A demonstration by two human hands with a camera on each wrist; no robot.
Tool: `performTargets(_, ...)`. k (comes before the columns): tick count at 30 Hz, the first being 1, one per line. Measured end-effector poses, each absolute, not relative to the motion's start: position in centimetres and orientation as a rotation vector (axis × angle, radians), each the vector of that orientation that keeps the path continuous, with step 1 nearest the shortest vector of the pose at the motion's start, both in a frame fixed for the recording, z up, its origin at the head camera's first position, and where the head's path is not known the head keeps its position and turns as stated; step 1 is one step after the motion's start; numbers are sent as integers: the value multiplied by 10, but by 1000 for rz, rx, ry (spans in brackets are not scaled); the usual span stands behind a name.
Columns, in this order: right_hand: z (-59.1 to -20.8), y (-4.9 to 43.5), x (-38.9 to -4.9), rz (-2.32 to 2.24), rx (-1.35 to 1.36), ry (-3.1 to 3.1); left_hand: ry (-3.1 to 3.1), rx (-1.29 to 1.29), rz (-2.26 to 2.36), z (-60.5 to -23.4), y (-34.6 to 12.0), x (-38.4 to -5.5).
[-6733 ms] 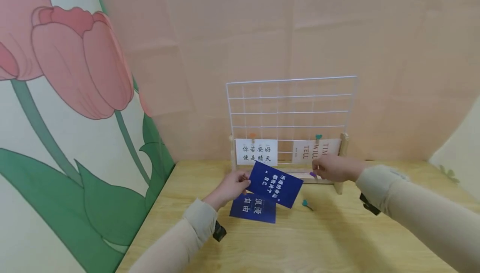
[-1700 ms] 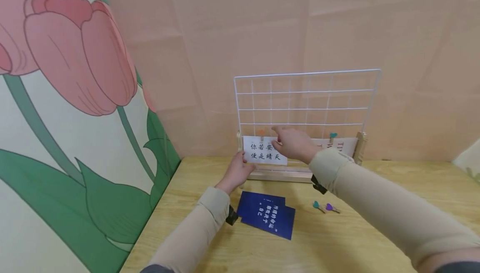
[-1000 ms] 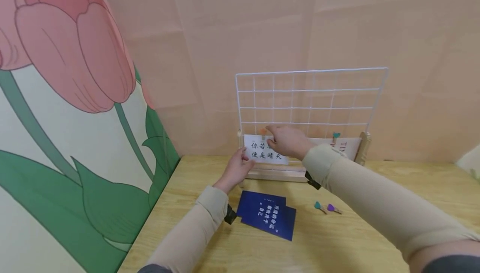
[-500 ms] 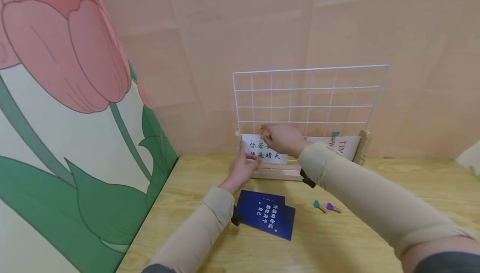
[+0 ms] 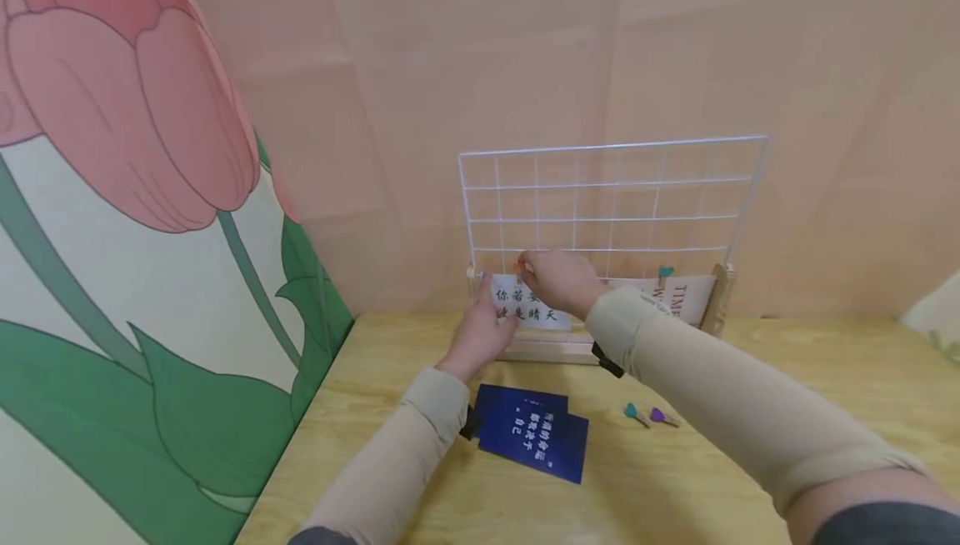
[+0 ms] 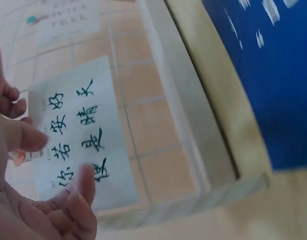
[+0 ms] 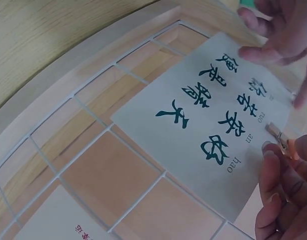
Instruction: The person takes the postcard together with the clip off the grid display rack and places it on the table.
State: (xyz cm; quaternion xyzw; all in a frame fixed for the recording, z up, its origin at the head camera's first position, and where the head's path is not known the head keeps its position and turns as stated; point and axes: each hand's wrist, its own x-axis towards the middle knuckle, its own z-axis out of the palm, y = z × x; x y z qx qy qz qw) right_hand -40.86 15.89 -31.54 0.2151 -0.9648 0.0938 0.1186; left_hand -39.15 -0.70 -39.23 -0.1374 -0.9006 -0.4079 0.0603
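Note:
A white card [image 5: 540,313] with black Chinese characters hangs on the white wire grid [image 5: 615,182], under a small wooden clothespin with an orange top [image 7: 281,137]. My right hand [image 5: 564,278] pinches that clothespin at the card's top edge. At the card's left edge is my left hand [image 5: 480,332], its index finger reaching upward and its thumb toward the right, in front of the card's lower left part. In the right wrist view its fingers look loosely spread; whether they press the card is hard to tell.
Two overlapping blue cards [image 5: 532,437] lie on the wooden table [image 5: 420,503]. To their right lie a teal-topped clothespin [image 5: 636,414] and a purple-topped one [image 5: 665,417]. Another white card [image 5: 690,295] hangs at the grid's right, under a teal-topped clothespin [image 5: 664,274]. A wooden base holds the grid.
The blue card and the purple-topped clothespin, held earlier, now lie on the table. My right hand has moved left onto the orange-topped clothespin. My left index finger has risen along the card's edge.

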Motion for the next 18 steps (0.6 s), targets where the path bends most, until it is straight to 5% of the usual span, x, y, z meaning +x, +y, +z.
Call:
performTargets(6,-317,160,-407,273,633,-2806,-2797,-395,-760,-385,-8,-392)
performTargets(18,-321,159,-410,290,609,-2767,-2616,-398,-547,-381,-13,-394)
